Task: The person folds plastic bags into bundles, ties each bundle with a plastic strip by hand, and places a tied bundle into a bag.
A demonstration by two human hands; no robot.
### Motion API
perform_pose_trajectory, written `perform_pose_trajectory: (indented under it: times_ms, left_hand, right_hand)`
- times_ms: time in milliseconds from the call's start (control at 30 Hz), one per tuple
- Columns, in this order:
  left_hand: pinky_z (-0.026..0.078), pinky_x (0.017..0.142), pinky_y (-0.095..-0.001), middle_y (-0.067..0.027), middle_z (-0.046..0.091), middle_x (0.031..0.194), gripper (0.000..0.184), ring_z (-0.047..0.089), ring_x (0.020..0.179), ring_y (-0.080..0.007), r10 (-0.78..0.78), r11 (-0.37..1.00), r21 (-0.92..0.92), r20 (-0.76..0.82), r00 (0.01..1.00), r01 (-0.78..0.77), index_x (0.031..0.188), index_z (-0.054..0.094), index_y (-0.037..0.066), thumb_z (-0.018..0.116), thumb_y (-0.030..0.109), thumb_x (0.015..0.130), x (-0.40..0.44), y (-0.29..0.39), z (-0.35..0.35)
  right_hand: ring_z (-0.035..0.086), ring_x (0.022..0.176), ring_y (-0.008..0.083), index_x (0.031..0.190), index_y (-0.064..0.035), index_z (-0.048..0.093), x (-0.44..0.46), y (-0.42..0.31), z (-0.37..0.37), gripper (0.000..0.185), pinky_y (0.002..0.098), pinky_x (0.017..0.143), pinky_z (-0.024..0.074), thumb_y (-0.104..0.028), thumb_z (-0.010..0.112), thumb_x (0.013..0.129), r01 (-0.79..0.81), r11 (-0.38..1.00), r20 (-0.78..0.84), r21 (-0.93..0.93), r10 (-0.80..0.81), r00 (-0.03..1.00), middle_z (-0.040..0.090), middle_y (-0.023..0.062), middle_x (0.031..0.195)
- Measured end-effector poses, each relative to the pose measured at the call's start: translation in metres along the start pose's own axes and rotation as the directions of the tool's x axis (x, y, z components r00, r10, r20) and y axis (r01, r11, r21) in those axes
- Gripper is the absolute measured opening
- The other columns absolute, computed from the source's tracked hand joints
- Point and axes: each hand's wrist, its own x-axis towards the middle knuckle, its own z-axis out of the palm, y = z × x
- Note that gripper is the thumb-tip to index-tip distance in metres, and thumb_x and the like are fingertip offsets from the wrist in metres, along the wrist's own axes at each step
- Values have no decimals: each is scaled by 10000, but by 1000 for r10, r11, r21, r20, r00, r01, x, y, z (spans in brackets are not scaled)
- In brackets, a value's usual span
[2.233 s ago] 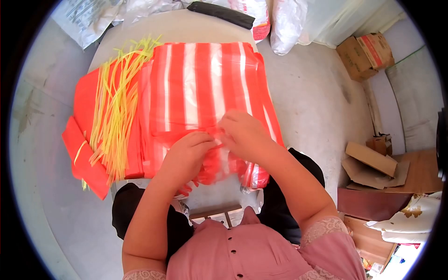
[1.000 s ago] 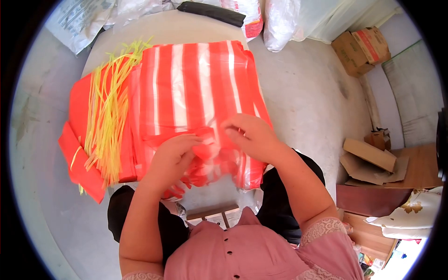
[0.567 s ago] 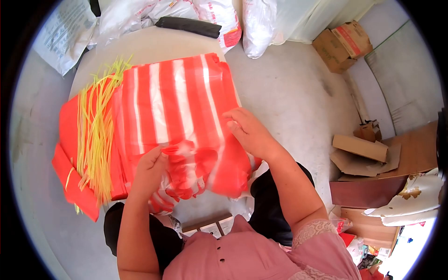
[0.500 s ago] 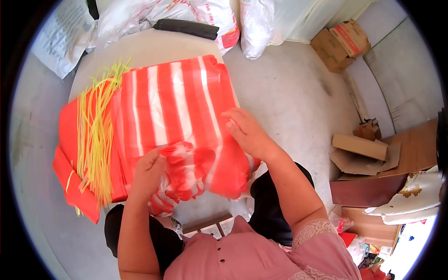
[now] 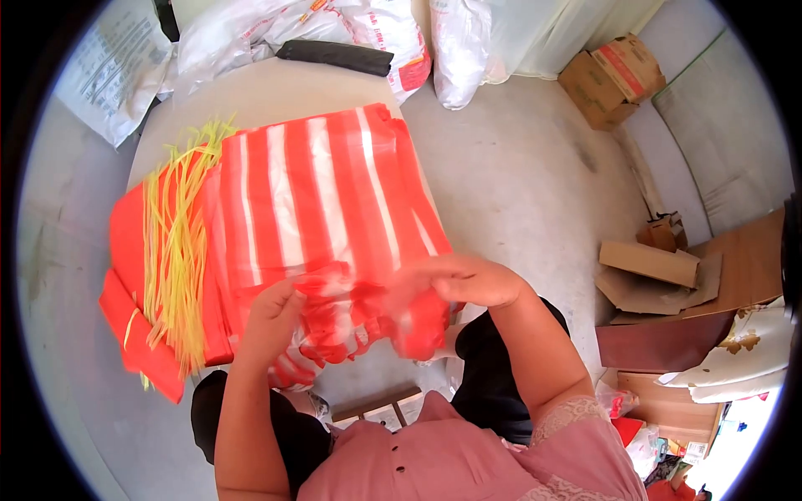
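A stack of red-and-white striped plastic sheeting (image 5: 301, 179), apparently plastic bags, covers much of the table. Its near edge is bunched into gathered folds. My left hand (image 5: 277, 313) is closed on the gathered plastic, thumb on top. My right hand (image 5: 468, 280) lies over the right part of the folds; its fingers point left and are smeared by motion, so their grip is unclear. On the left of the stack rests a bundle of thin yellow strips (image 5: 175, 267), with plain red plastic (image 5: 127, 221) under and beside it.
A black roll (image 5: 334, 56) lies at the table's far edge (image 5: 251, 88), in front of white printed sacks (image 5: 380, 33). Cardboard boxes (image 5: 614, 79) stand on the floor at the back right. An opened carton (image 5: 647, 265) sits on brown furniture at right. My knees are under the near edge.
My right hand has swept left and toward me, from the stack's right side onto the gathered folds. The plastic's right near corner has been drawn inward. My left hand keeps its hold.
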Motion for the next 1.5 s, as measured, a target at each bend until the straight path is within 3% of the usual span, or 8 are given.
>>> perform_pose_trajectory:
  times_ms: [33,133,233,333,433,833,1133,1500]
  left_hand:
    - [508,911,-282,-19,710,1094,250,645,1015,-120,-10,1000,24,32,999,9,1262,689,10,566,104,1066,0,-4,-1]
    - [522,993,-376,-110,717,1201,240,664,1158,-256,377,816,395,191,906,-423,1197,708,11,624,23,972,3,-3,2]
    - [491,1084,-430,-156,684,1318,287,594,1305,-358,362,753,470,289,886,-460,1140,727,9,649,-38,868,-4,13,7]
    - [493,1087,-439,-146,667,1347,325,569,1337,-358,370,734,478,315,874,-483,1109,739,17,686,-51,796,-6,12,8]
    - [489,1093,-440,-146,662,1356,336,566,1340,-374,369,743,468,310,876,-478,1088,749,27,706,-52,764,-8,14,9]
    - [505,1078,-442,-143,663,1315,362,574,1325,-373,390,736,467,298,871,-489,1097,742,10,703,-19,738,-13,22,10]
    - [521,1048,-438,-146,666,1285,355,593,1296,-378,431,687,507,291,854,-520,1072,737,8,675,-28,724,-15,18,11]
    - [509,1074,-451,-163,652,1324,337,579,1322,-401,424,660,540,307,852,-523,1085,727,23,700,-29,753,-17,17,11]
  right_hand:
    - [638,1250,271,1500,-8,506,0,-1,1,657,415,1112,454,-483,590,1054,-7,1000,80,4,6,997,675,158,1339]
    - [628,1282,271,1512,-9,496,2,3,-1,660,418,1121,452,-478,587,1057,-64,998,155,-28,68,986,661,165,1359]
    - [630,1281,262,1505,-4,500,9,3,3,603,418,1119,454,-426,560,1078,-82,996,112,-41,86,990,652,165,1367]
    - [621,1278,216,1474,-39,538,19,8,8,482,383,1082,470,-338,531,1096,-219,974,-65,60,222,973,657,124,1354]
    - [611,1265,162,1407,-79,586,37,-17,31,360,322,1013,481,-186,497,1075,-427,899,-385,99,431,816,656,72,1340]
    - [591,1160,135,1310,-75,608,75,16,29,431,294,904,508,5,429,926,-352,936,-239,26,348,907,627,41,1256]
    - [583,1205,195,1265,-12,602,91,34,25,456,342,1069,464,104,388,880,-197,961,-252,-194,146,957,626,94,1242]
    - [573,1233,184,1244,-32,616,103,27,26,541,351,1106,427,140,363,798,-242,940,-313,-240,161,936,629,65,1242]
